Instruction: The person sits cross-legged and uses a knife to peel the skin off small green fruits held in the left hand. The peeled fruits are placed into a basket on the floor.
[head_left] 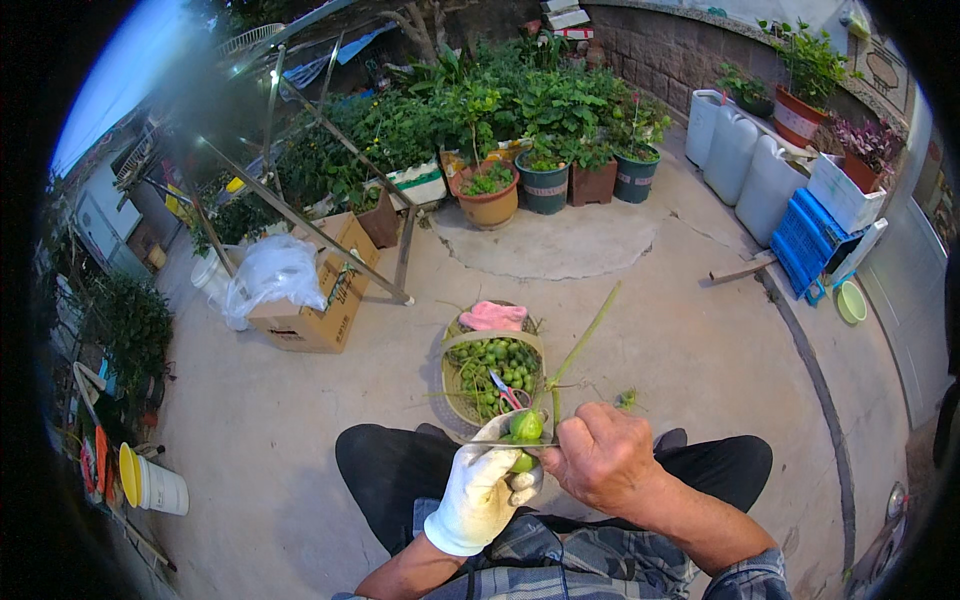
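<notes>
My left hand (488, 482), in a white glove, grips two green fruits (526, 427), one above the other, in front of my lap. My bare right hand (602, 455) is closed at a long green stem (581, 341) that rises beside the fruits. A thin straight strip crosses the fruits near my right thumb; I cannot tell whether it is a blade or a stalk. Just beyond my hands, a woven basket (448, 367) holds several small green fruits (495, 355), red-handled scissors (514, 398) and, at its far end, a pink cloth (492, 316).
A cardboard box (310, 325) with plastic bags stands left under a metal frame. Potted plants (485, 205) line the back. White jugs (770, 190), a blue crate (810, 245) and a green basin (850, 303) are right. A bucket (160, 485) is lower left, a small green sprig (628, 398) on the concrete.
</notes>
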